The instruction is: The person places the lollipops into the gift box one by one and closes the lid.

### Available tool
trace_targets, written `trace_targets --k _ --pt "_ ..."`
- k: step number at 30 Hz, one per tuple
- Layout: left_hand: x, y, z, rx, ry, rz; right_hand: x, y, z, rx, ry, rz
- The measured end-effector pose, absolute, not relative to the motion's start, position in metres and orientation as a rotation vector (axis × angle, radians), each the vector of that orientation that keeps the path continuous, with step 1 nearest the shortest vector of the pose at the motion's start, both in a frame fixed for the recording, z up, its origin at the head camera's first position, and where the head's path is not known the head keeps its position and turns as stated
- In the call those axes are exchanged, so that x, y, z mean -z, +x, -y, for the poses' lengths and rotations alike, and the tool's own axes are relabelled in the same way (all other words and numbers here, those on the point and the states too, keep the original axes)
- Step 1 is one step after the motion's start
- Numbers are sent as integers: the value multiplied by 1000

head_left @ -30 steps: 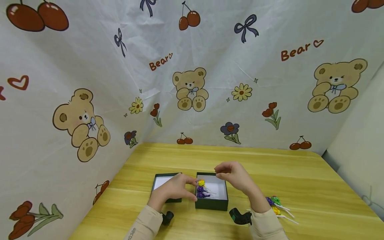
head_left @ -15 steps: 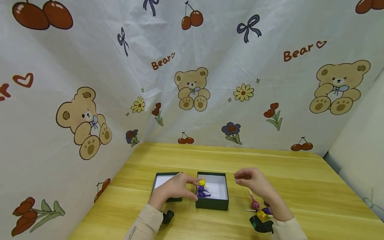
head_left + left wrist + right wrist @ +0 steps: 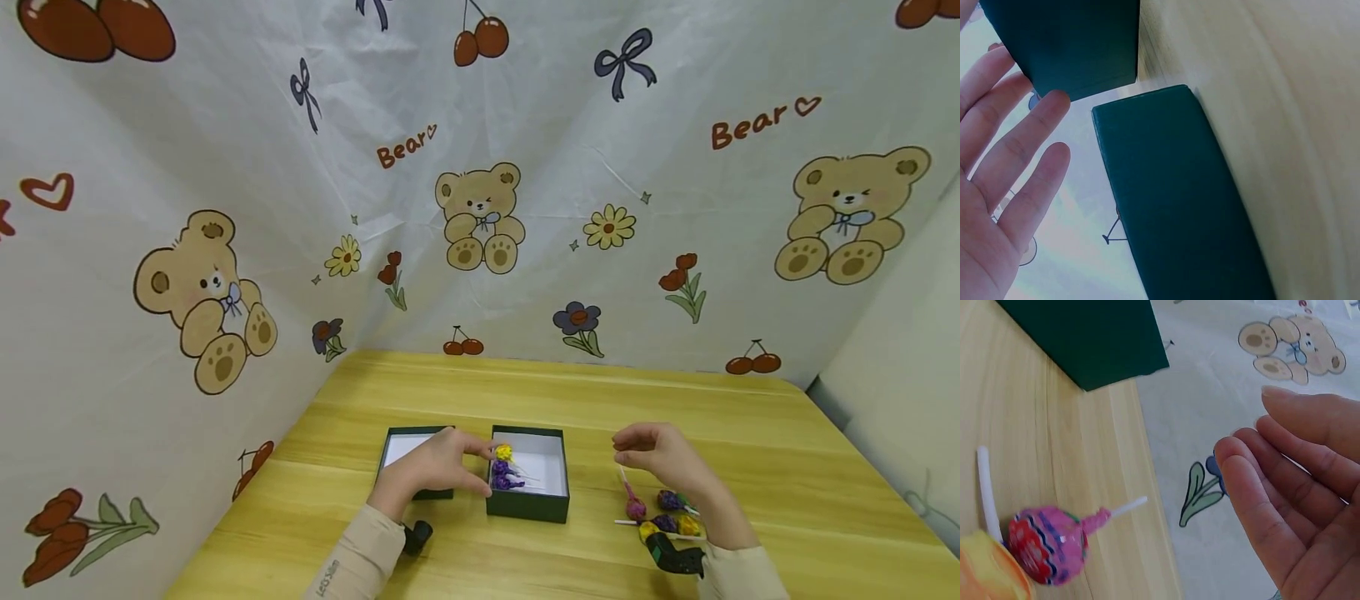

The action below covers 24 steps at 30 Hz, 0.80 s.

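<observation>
A dark green box (image 3: 527, 507) with a white inside holds a yellow lollipop (image 3: 503, 452) and purple lollipops (image 3: 501, 482) along its left side. My left hand (image 3: 435, 465) is at that left side, thumb and index finger spread apart at the rim. In the left wrist view its fingers (image 3: 1019, 147) are extended beside a green wall. My right hand (image 3: 663, 454) hovers right of the box, fingers softly bent and nothing between them. Beneath it lies a pink lollipop (image 3: 1047, 544), its stick pointing away, with purple and yellow lollipops (image 3: 664, 523) close by.
A second shallow green box (image 3: 397, 442), white inside, stands left of the first, partly hidden by my left hand. Black wrist devices (image 3: 671, 557) hang under both wrists. A bear-printed cloth (image 3: 480, 308) rises behind the wooden table (image 3: 600, 400).
My right hand has moved right, from over the box's right rim to above the loose lollipops, uncovering the pink one. My left hand has stayed by the box.
</observation>
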<state>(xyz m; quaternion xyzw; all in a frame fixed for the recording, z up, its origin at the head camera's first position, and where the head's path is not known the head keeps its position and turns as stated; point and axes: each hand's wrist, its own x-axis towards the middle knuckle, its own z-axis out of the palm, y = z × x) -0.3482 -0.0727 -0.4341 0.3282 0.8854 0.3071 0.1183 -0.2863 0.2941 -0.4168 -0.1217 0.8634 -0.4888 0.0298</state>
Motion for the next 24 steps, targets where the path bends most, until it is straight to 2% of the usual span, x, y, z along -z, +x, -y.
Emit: trace_targets --k 10,24 --pt "431 -346 72 -918 902 -2577 433 -292 -320 1413 -442 -2557" --pt "430 -346 73 -943 908 -2563 447 -295 -324 1341 -446 -2432"
